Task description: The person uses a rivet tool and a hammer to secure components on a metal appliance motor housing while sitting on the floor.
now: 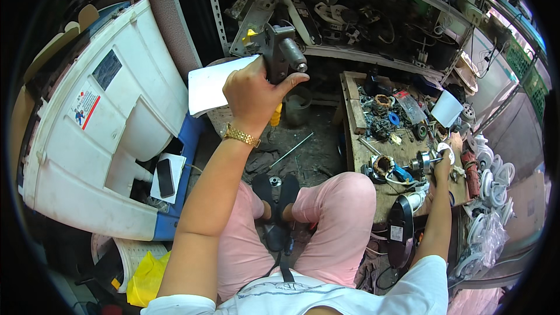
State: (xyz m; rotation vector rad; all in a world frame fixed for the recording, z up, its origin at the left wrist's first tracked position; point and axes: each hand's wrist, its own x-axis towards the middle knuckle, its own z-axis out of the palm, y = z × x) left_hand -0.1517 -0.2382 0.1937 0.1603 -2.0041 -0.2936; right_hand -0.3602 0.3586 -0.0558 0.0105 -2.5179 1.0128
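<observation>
Grey metal motor part (282, 52) raised in left hand (252, 94), fingers clenched round its body, above the dirt floor, off the wooden workbench (352, 102). Looks heavy, rigid, maybe greasy; best held by the body, not the shaft end. Right hand (443, 160) rests on a small motor shaft piece (424, 160) at the bench's near right edge; grip unclear.

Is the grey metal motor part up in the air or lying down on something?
Up in the air. The left hand grips the grey metal motor part and nothing is under it.
</observation>
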